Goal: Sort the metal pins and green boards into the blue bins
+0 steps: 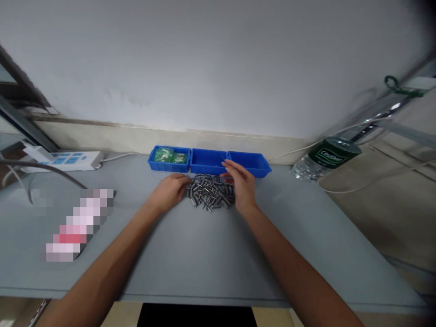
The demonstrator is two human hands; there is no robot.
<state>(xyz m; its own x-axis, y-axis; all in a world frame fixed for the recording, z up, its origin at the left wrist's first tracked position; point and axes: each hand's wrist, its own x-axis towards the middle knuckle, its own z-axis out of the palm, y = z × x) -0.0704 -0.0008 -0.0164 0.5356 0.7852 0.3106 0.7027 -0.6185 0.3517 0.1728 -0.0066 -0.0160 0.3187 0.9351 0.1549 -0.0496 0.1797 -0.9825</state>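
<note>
A heap of small metal pins (pixel 209 193) lies on the grey table, silvery and dark, of mixed lengths. My left hand (pixel 170 190) rests at the heap's left edge, its fingers loosely curved and touching the outer pins; nothing shows in its grasp. On the right side, my right hand (pixel 241 184) is raised beside the heap, with fingers apart and pointing left; I see no pin held in it. Behind the heap stand a middle blue bin (pixel 207 169) and a right blue bin (pixel 255 171). The right fingertips overlap the middle bin's front in this view.
A left blue bin (pixel 166 166) holds green-and-white packets (pixel 170 155). Farther left are a white power strip (pixel 68 160) and a blurred-out flat object (pixel 80 225). A green-labelled water bottle (pixel 327 159) leans at the right, near a white cable (pixel 347 189).
</note>
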